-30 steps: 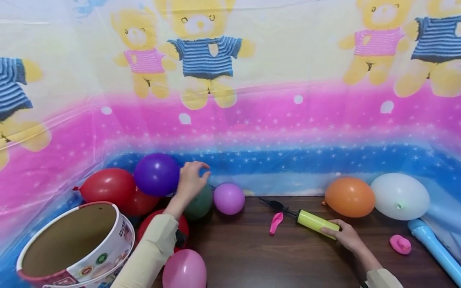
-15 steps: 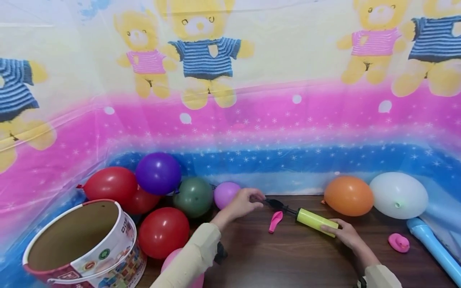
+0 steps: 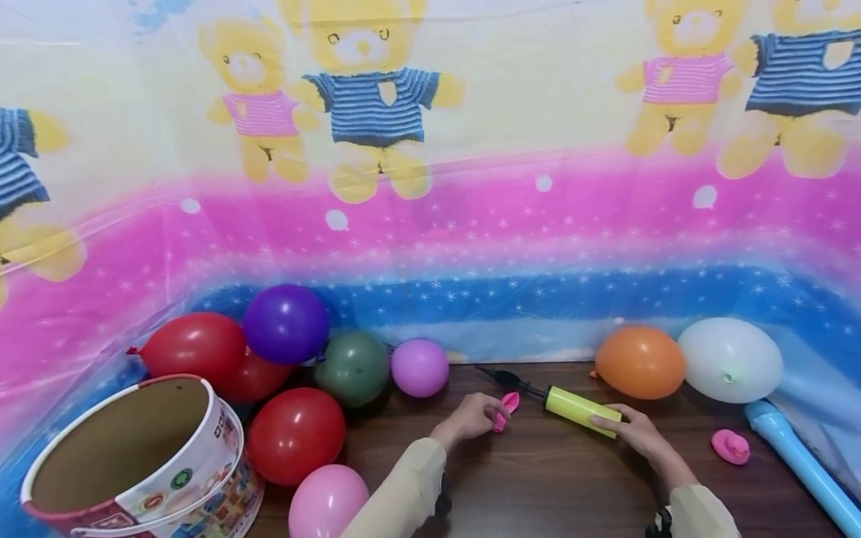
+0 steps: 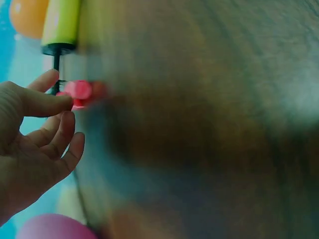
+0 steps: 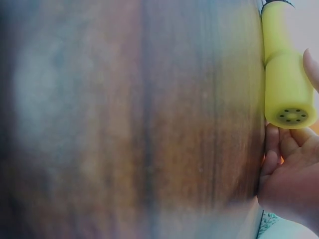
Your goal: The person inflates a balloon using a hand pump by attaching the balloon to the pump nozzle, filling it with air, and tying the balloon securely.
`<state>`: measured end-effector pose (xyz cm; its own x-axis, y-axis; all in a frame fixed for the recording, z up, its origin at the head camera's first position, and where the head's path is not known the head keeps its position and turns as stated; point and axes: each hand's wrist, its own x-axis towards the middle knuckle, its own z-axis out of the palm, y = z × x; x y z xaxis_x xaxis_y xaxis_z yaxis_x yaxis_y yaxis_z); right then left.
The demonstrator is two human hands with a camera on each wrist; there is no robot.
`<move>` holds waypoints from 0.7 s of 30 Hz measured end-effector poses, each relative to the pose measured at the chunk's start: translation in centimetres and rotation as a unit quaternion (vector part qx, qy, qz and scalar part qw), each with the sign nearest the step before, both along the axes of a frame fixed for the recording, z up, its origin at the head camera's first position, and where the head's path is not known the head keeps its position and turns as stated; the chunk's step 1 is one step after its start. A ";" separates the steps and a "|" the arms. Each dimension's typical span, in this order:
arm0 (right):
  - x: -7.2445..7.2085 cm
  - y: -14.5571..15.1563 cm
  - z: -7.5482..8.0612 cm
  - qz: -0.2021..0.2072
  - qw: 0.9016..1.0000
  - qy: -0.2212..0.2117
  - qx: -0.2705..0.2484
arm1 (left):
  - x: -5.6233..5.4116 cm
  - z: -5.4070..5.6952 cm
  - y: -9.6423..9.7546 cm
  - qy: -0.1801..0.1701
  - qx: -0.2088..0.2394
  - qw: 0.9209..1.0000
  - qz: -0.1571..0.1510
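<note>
My left hand (image 3: 474,416) is at a limp pink balloon (image 3: 509,406) on the dark wooden table. In the left wrist view, its thumb and index finger pinch the balloon (image 4: 79,92), while the other fingers curl loosely below. A hand pump (image 3: 581,411) with a yellow barrel and a black shaft and nozzle lies just right of the balloon. My right hand (image 3: 635,431) grips the barrel's near end. The right wrist view shows the pump's holed end cap (image 5: 291,116) above the palm, with the thumb along the barrel's side.
Left stands a white bucket (image 3: 232,441) beside inflated red (image 3: 296,436), purple (image 3: 285,323), green (image 3: 353,368) and pink balloons (image 3: 328,499). An orange balloon (image 3: 640,362), a white balloon (image 3: 730,359), a pink rubber duck (image 3: 730,446) and a light-blue tube (image 3: 800,463) lie right. A bear-print sheet (image 3: 498,246) hangs behind.
My left hand has moved right from beside the purple balloon, past the pump's nozzle, then down to the limp pink balloon and taken hold of it. The right hand keeps holding the pump.
</note>
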<state>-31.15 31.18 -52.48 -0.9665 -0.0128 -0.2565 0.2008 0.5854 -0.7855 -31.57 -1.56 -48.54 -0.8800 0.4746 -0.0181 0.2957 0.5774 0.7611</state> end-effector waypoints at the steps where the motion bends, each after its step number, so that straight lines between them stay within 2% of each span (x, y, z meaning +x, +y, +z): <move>1: 0.0 0.0 0.0 -0.001 1.000 0.000 0.000 | 0.0 -0.4 0.0 0.000 0.003 1.000 0.002; 5: -0.1 0.1 0.0 -0.003 1.000 -0.003 0.002 | 0.0 -1.3 0.0 0.009 -0.009 1.000 0.007; 9: -0.1 0.2 0.1 0.004 1.000 -0.005 -0.002 | 0.0 -1.6 0.1 0.019 -0.033 0.999 0.010; 13: -0.1 0.2 0.4 0.019 1.000 0.003 0.005 | -0.4 -2.2 0.0 0.037 -0.035 0.999 0.010; 17: -0.3 0.0 0.5 0.019 1.000 -0.002 0.003 | -0.9 -2.6 -0.5 0.053 -0.016 0.998 0.022; 21: -0.2 0.3 0.9 -0.015 0.999 -0.002 -0.028 | -1.3 -1.8 -0.7 0.047 0.040 0.997 0.044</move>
<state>-31.39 31.50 -51.61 -0.9653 0.0015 -0.2610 0.2215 0.5336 -0.8162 -32.90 -2.30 -50.37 -0.9148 0.3913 0.1006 0.3180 0.5438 0.7766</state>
